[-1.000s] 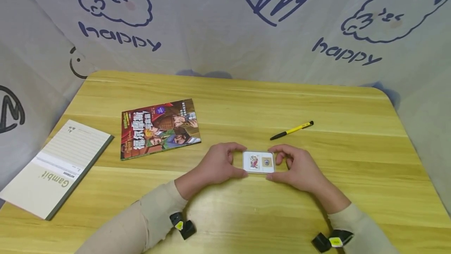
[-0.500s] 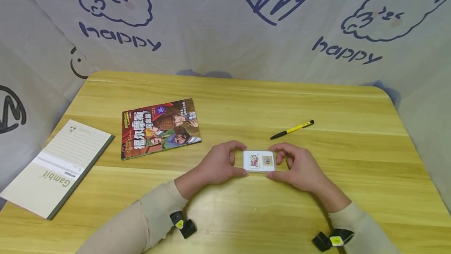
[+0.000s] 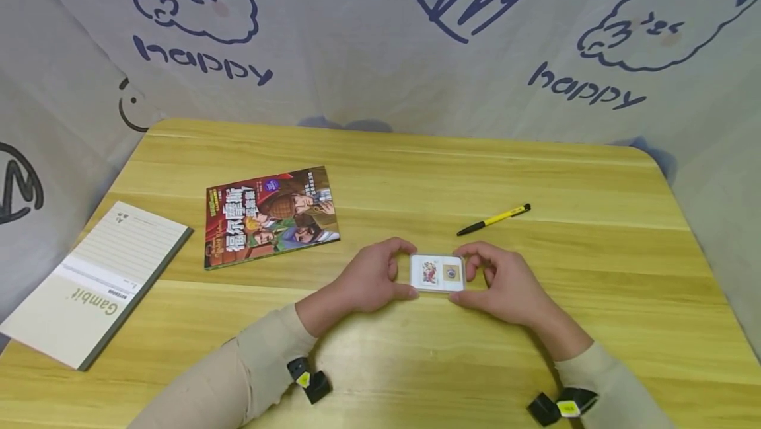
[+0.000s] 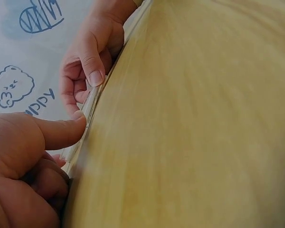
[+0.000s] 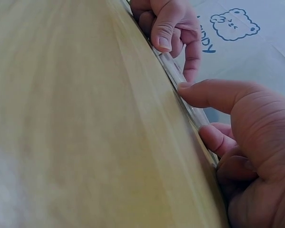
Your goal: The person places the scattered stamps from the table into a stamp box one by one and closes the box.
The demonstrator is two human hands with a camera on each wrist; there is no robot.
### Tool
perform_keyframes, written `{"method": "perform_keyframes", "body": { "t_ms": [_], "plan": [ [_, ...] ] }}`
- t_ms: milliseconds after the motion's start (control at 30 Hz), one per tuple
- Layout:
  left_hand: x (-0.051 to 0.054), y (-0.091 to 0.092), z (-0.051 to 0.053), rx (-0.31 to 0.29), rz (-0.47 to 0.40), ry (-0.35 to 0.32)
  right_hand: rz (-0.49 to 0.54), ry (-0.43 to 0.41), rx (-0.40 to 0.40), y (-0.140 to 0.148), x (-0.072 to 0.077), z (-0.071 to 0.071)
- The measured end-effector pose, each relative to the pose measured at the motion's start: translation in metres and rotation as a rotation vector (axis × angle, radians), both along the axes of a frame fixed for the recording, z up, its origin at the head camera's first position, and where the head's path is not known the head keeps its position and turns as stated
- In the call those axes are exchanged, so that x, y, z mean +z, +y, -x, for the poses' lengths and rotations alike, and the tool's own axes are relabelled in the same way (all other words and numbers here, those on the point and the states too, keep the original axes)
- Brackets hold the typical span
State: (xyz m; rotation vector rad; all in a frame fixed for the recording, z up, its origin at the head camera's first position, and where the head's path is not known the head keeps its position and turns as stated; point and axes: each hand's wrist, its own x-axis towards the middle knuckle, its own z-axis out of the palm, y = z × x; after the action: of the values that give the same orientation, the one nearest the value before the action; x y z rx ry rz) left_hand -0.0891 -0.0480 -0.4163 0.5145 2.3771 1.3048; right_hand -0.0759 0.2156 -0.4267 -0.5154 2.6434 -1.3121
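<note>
- On the wooden table (image 3: 404,184), between both hands, a small clear case (image 3: 438,274) lies flat.
- At its left end, the left hand (image 3: 370,275) pinches it, thumb and forefinger apart across its width.
- At its right end, the right hand (image 3: 502,281) grips likewise.
- Just beyond the right hand: a yellow-and-black pen (image 3: 495,219).
- Farther left: a comic-style book (image 3: 271,217), then a notebook (image 3: 98,287).
</note>
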Motion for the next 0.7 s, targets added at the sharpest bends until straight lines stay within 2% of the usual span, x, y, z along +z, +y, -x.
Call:
{"method": "perform_keyframes", "body": {
  "t_ms": [300, 433, 700],
  "plan": [
    [0.0016, 0.0025, -0.0016, 0.015, 0.024, 0.01, -0.017, -0.005, -0.002, -0.0017, 0.0012, 0.0001],
    [0.0005, 0.0032, -0.0016, 0.041, 0.024, 0.0, -0.03, 0.0, -0.002, -0.0019, 0.0013, 0.0001],
    [-0.004, 0.0023, -0.0036, 0.098, -0.033, -0.003, -0.036, 0.001, -0.007, -0.0028, 0.0015, 0.0002]
  ]
}}
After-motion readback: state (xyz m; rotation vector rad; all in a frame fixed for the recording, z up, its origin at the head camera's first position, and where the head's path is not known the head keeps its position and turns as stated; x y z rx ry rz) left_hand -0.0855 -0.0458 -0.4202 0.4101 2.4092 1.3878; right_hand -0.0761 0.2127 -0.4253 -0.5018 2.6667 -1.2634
